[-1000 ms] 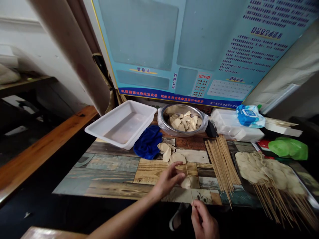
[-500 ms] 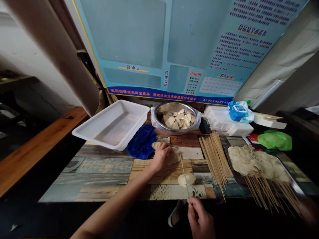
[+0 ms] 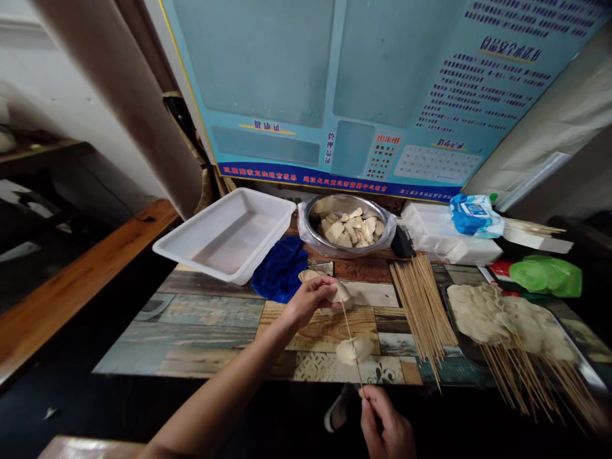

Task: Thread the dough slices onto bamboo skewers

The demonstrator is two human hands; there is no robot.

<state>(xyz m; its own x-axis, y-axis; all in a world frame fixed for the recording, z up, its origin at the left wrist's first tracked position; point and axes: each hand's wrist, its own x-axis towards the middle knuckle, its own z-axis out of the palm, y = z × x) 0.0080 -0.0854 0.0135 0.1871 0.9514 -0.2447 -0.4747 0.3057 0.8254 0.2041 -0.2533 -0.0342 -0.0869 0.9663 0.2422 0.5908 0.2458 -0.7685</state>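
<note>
Presently, a metal bowl [image 3: 327, 206] with a plastic liner [image 3: 306, 233] is holding loose pale slices [image 3: 354, 231]; a white tub [image 3: 229, 236] is standing to its left. A dark tray [image 3: 471, 349] is carrying overlapping skewered slices [image 3: 511, 319], their sticks projecting over its near edge.

The left hand [image 3: 313, 298] is pinching a pale slice [image 3: 341, 293] at the far end of a thin skewer [image 3: 347, 322], above the surface [image 3: 205, 312]. The right hand [image 3: 385, 421] is gripping the near end, and a threaded slice [image 3: 354, 351] is sitting between the two hands, which are staying well apart.

The left hand is partly hiding a small pile [image 3: 310, 275] beside the blue cloth [image 3: 282, 271]; whether the tip is piercing the pinched slice cannot be made out. The lower frame edge is cutting off the right wrist.

Half a second earlier the left hand was reaching onto the pile; now it is presenting a slice at the skewer.
</note>
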